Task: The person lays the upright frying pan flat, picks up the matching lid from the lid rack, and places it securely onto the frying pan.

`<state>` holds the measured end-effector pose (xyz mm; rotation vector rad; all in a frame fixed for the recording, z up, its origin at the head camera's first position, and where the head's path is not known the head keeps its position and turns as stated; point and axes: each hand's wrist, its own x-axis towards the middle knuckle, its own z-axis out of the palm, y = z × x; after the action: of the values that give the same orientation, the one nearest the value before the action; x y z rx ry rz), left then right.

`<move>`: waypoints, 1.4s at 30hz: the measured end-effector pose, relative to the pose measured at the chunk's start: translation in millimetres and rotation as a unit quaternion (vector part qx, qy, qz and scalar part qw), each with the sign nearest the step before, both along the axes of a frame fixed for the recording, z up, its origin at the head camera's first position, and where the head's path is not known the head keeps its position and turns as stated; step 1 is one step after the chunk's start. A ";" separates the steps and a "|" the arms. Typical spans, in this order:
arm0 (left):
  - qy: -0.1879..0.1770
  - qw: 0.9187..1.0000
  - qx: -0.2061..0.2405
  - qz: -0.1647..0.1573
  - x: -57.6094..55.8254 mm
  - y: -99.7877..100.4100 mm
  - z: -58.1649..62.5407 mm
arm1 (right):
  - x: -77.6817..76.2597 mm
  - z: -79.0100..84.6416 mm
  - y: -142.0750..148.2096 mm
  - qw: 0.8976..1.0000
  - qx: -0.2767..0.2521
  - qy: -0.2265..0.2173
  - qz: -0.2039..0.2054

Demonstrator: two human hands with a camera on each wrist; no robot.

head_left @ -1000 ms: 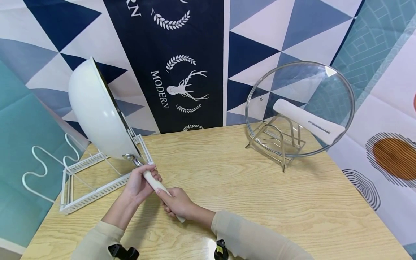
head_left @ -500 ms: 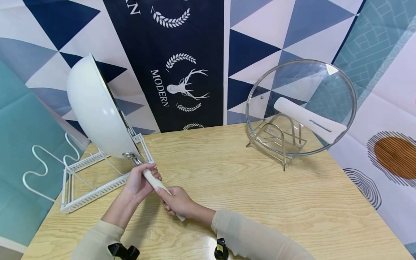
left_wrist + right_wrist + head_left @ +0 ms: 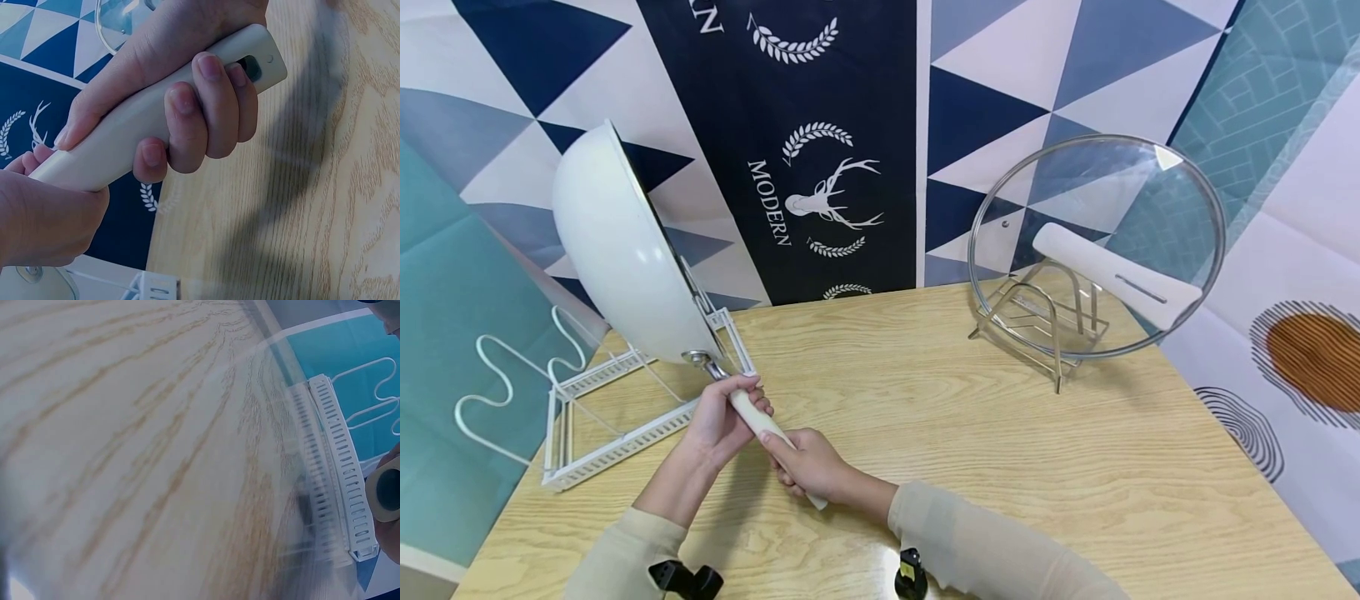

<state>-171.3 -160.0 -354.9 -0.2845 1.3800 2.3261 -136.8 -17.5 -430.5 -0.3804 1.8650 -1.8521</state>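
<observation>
Clearly, from my remote post, both hands are wrapped around one pale handle (image 3: 749, 409): the left hand (image 3: 721, 417) up by the metal joint, the right hand (image 3: 810, 465) nearer the tail end. I take the spread grip as a way to steady a wide, heavy-looking load from one side. That load is the white pan (image 3: 628, 250), tipped on its side over the white rack (image 3: 625, 446), open face turned to the right, handle slanting down and away from the rack. Whether the rack bears any weight or the hands carry it all, I cannot tell. Well to the right of the rack, on the wooden table (image 3: 887, 417), a wire stand (image 3: 1055, 342) props a glass lid (image 3: 1097, 250) on edge, presumably so it need not lie flat.
</observation>
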 end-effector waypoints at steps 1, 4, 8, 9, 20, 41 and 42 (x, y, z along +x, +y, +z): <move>0.000 1.000 0.000 0.000 0.2 0.1 0.3 | 0.1 0.2 0.1 1.000 0.000 0.001 0.001; 0.002 1.000 -0.001 -0.001 0.5 0.1 1.0 | 0.0 0.4 0.3 1.000 0.001 0.005 0.004; 0.005 1.000 -0.002 0.000 0.6 0.6 1.8 | -0.2 -0.1 0.2 1.000 0.001 0.008 0.005; 0.005 1.000 -0.003 0.001 0.7 0.9 1.9 | -0.2 -0.2 0.1 1.000 0.000 0.006 0.005; -0.001 1.000 -0.011 0.004 1.7 1.3 4.2 | 0.5 0.8 1.1 1.000 -0.014 -0.010 0.014; -0.004 1.000 -0.017 0.003 3.7 0.4 7.4 | 0.7 0.0 -1.4 1.000 -0.023 -0.017 0.010; -0.004 1.000 -0.017 0.004 3.9 0.4 7.7 | 0.8 0.0 -1.6 1.000 -0.022 -0.017 0.009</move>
<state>-167.5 -159.5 -347.2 -0.3093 1.4182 2.3062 -136.0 -19.0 -430.5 -0.3778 1.7957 -1.8787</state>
